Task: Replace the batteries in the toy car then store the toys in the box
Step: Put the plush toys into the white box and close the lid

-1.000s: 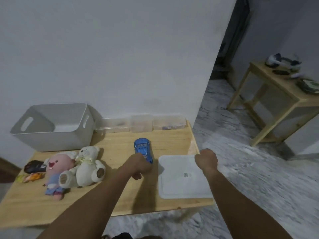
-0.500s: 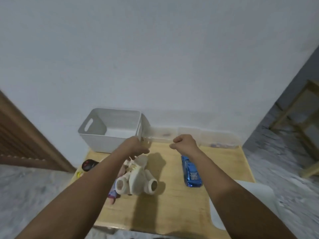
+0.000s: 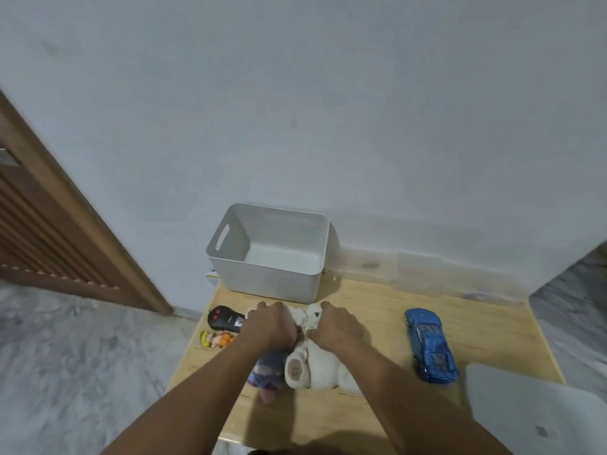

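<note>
A: Right, hands first. Left hand (image 3: 271, 326) down on the pink doll (image 3: 267, 369), fingers curled over its upper part. Only the doll's blue-clad body and a pink foot show below the wrist.

B: And the other?

A: Right hand (image 3: 338, 326) on the white bear (image 3: 315, 366), fingers bent around its head end. Part of the bear's head shows between the two hands. Both toys lie on the table (image 3: 371, 323), touching each other, the bear's round paw turned toward the camera.

B: Car?

A: Blue car (image 3: 430, 344) sits on the table, right of the bear and apart from it. Neither hand touches it. It lies lengthwise, one end toward the wall, the other toward the near edge.

B: Box?

A: White box (image 3: 279, 280) at the back of the table against the wall, just beyond the hands. Open top, handle slot in its left wall, floor bare as far as can be seen.

B: Anything else on the table?

A: Black remote (image 3: 225, 320) with red buttons left of the left hand. A small yellow-orange toy (image 3: 216, 339) just in front of it. White lid (image 3: 538, 408) at the near right corner, overhanging the edge. Clear tubs (image 3: 417, 274) along the wall right of the box; contents too blurred to tell.
</note>
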`<act>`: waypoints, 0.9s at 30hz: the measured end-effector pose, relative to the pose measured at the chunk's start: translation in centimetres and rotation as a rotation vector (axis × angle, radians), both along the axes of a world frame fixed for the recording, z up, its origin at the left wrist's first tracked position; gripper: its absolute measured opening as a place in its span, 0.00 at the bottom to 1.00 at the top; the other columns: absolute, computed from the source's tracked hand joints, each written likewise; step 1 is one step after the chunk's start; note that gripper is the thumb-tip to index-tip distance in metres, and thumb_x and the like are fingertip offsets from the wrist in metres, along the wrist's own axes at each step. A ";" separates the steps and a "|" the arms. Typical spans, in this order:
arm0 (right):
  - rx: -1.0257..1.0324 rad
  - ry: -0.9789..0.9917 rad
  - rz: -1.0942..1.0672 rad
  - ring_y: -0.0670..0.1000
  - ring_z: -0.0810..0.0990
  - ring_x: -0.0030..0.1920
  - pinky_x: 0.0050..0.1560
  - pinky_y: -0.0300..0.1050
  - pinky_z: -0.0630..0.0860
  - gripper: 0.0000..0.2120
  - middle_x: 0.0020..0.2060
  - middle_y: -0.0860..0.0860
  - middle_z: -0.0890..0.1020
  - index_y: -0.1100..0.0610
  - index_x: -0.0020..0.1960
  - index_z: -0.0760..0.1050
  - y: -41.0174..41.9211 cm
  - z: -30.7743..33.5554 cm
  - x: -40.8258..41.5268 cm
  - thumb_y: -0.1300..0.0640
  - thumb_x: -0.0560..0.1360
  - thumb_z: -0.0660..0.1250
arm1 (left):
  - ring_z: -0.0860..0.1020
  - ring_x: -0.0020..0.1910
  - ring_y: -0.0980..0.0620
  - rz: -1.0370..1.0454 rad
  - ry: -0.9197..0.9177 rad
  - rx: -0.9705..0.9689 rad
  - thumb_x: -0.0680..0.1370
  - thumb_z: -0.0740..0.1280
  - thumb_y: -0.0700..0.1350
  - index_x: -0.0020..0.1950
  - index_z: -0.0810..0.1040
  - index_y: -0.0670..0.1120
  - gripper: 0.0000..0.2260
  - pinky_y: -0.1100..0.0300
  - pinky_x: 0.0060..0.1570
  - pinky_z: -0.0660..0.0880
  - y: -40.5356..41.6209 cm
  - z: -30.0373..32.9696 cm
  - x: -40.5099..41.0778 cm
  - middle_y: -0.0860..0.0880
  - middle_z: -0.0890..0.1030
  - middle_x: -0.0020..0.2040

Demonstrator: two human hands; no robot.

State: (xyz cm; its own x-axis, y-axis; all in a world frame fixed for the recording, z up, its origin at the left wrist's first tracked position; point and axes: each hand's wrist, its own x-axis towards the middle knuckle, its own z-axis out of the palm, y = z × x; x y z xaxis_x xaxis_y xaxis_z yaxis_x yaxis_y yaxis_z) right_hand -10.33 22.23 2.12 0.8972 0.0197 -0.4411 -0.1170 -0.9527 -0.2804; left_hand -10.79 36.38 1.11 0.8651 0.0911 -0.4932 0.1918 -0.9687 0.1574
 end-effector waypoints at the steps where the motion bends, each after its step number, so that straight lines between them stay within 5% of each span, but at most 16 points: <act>1: -0.025 -0.005 -0.001 0.57 0.76 0.60 0.54 0.49 0.73 0.26 0.60 0.53 0.77 0.50 0.66 0.66 0.3 -0.4 -0.2 0.46 0.72 0.69 | 0.73 0.57 0.38 0.035 -0.008 -0.017 0.67 0.59 0.57 0.56 0.73 0.45 0.23 0.44 0.58 0.72 -0.1 -0.1 -0.3 0.41 0.76 0.55; 8: -0.004 -0.009 -0.029 0.57 0.77 0.59 0.53 0.48 0.73 0.30 0.58 0.53 0.78 0.49 0.66 0.66 0.3 -0.4 0.3 0.45 0.68 0.73 | 0.69 0.61 0.39 0.049 -0.039 -0.135 0.71 0.65 0.59 0.67 0.68 0.49 0.27 0.48 0.62 0.70 1.0 0.8 -0.8 0.42 0.70 0.61; 13: 0.069 0.089 -0.010 0.54 0.80 0.52 0.53 0.48 0.78 0.32 0.53 0.49 0.81 0.47 0.61 0.72 -1.4 2.3 2.8 0.46 0.59 0.75 | 0.78 0.51 0.46 -0.025 0.246 -0.263 0.64 0.76 0.50 0.62 0.75 0.49 0.28 0.53 0.49 0.80 2.8 5.3 1.7 0.47 0.78 0.58; 18: 0.394 0.380 0.050 0.54 0.82 0.49 0.53 0.55 0.79 0.13 0.51 0.54 0.83 0.47 0.50 0.81 -3.8 6.4 5.5 0.50 0.66 0.72 | 0.80 0.51 0.46 -0.159 0.354 -0.350 0.69 0.74 0.46 0.59 0.76 0.54 0.19 0.47 0.50 0.81 4.2 11.1 4.3 0.50 0.79 0.54; 20: 0.536 0.386 0.054 0.52 0.82 0.49 0.56 0.50 0.78 0.08 0.51 0.54 0.84 0.49 0.48 0.81 -4.6 7.8 6.1 0.53 0.69 0.72 | 0.82 0.50 0.46 -0.126 0.346 -0.416 0.67 0.75 0.49 0.60 0.76 0.56 0.22 0.52 0.42 0.81 5.3 13.3 4.9 0.50 0.79 0.53; 23: 0.685 0.306 0.073 0.47 0.80 0.44 0.47 0.36 0.76 0.06 0.43 0.49 0.81 0.54 0.49 0.79 -4.8 11.0 6.7 0.61 0.73 0.70 | 0.84 0.45 0.47 -0.104 0.285 -0.509 0.63 0.76 0.52 0.60 0.77 0.53 0.26 0.55 0.38 0.79 7.3 16.8 5.6 0.48 0.82 0.52; 27: 0.774 0.117 0.014 0.53 0.83 0.50 0.52 0.53 0.79 0.20 0.48 0.51 0.84 0.51 0.53 0.80 -3.1 14.1 8.9 0.50 0.62 0.76 | 0.84 0.45 0.44 -0.042 0.079 -0.579 0.64 0.78 0.48 0.61 0.76 0.51 0.27 0.47 0.42 0.83 9.6 20.3 7.1 0.46 0.80 0.53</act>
State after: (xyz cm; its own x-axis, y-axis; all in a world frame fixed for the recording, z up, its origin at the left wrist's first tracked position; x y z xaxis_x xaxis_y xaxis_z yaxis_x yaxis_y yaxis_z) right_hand -1.46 19.13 16.24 0.8433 0.3708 -0.3890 -0.1763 -0.4929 -0.8520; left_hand -3.68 46.00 21.45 0.8208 -0.2457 -0.5157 0.1879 -0.7363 0.6500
